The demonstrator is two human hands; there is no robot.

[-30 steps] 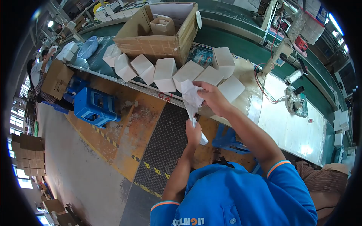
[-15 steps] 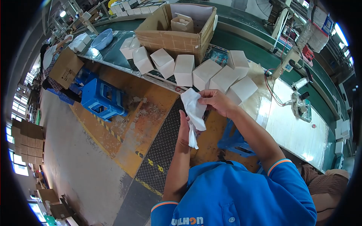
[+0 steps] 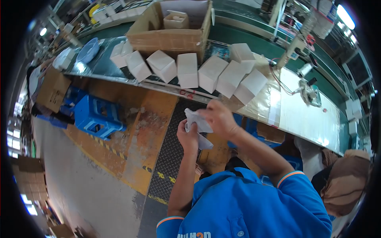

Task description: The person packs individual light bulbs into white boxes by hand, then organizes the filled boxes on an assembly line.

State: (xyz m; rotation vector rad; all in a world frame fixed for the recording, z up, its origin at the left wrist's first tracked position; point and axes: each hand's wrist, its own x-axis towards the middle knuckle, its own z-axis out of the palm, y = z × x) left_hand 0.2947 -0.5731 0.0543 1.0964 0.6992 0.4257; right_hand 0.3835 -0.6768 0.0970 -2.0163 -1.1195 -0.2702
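Left hand (image 3: 189, 137) and right hand (image 3: 216, 119) both closed on a crumpled white paper sheet (image 3: 196, 121), pinched between them, right hand on top. Row of white boxes (image 3: 187, 70) sits just beyond the hands; blue stool (image 3: 95, 117) is off past the left hand.

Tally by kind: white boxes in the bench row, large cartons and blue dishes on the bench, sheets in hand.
White boxes: 8, leftmost unclear
Large open cardboard carton: 1
Blue round dish: 1
Crumpled white sheet, gripped by left hand and right hand: 1
Total: 11
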